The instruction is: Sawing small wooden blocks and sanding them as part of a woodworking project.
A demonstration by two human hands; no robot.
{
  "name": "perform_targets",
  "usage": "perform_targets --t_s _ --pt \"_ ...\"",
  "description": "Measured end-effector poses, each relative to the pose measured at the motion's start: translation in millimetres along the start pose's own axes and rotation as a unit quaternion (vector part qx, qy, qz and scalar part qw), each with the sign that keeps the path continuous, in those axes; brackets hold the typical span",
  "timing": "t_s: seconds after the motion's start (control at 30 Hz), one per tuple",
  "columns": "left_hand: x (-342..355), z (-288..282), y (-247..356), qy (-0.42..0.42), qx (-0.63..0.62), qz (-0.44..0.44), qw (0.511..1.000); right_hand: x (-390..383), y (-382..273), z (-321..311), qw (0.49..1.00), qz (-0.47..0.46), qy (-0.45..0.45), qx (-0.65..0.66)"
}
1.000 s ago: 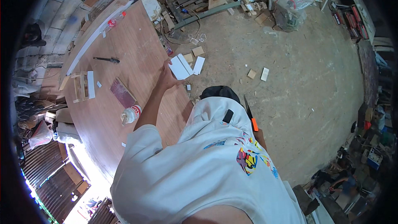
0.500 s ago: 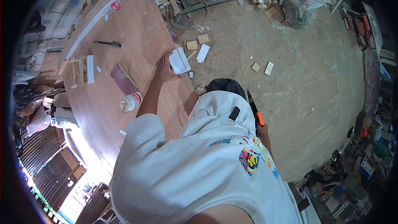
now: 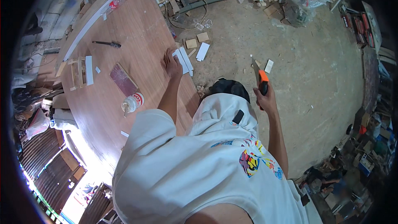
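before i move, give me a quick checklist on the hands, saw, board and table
1. Right hand on saw: ok, it grips the handle.
2. Blade apart from left hand: ok, there is a plain gap.
3. Left hand at board: ok, it is at the left edge.
4. Board held firmly: cannot tell, pressure does not show.
5. Board fully on table: not ok, its right side appears to overhang.
6. Bottle apart from board: ok.

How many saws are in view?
1: the orange-handled saw, in the right hand, above the floor. Others may be hidden in the clutter at lower right.
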State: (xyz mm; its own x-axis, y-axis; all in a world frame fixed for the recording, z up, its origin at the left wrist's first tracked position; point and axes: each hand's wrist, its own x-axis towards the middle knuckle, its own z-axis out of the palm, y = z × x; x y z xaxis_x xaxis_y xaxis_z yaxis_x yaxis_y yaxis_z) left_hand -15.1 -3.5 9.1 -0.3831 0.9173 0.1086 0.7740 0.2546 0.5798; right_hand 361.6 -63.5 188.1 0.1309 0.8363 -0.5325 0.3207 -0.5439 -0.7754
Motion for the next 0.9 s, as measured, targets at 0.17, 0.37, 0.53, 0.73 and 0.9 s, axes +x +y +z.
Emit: perform_targets --t_s 0.17,0.37,0.53,0.73,0.9 --pt "1 2 -2 0.017 -0.038 0.013 0.999 -23 -79 37 0.992 -0.12 -0.03 0.01" --pt "4 -2 0 0.006 0.002 0.025 1.0 -63 -123 69 0.976 -0.17 -0.135 0.02" --pt "6 -4 -1 0.005 0.02 0.074 0.997 -92 -131 86 0.955 -0.22 -0.2 0.013" --pt "7 0 -1 -0.002 0.052 0.047 0.998 -106 -126 96 0.943 -0.2 -0.267 0.012" --pt "6 2 -7 0.017 0.046 0.066 0.997 -113 -120 99 0.94 -0.162 -0.299 -0.003"
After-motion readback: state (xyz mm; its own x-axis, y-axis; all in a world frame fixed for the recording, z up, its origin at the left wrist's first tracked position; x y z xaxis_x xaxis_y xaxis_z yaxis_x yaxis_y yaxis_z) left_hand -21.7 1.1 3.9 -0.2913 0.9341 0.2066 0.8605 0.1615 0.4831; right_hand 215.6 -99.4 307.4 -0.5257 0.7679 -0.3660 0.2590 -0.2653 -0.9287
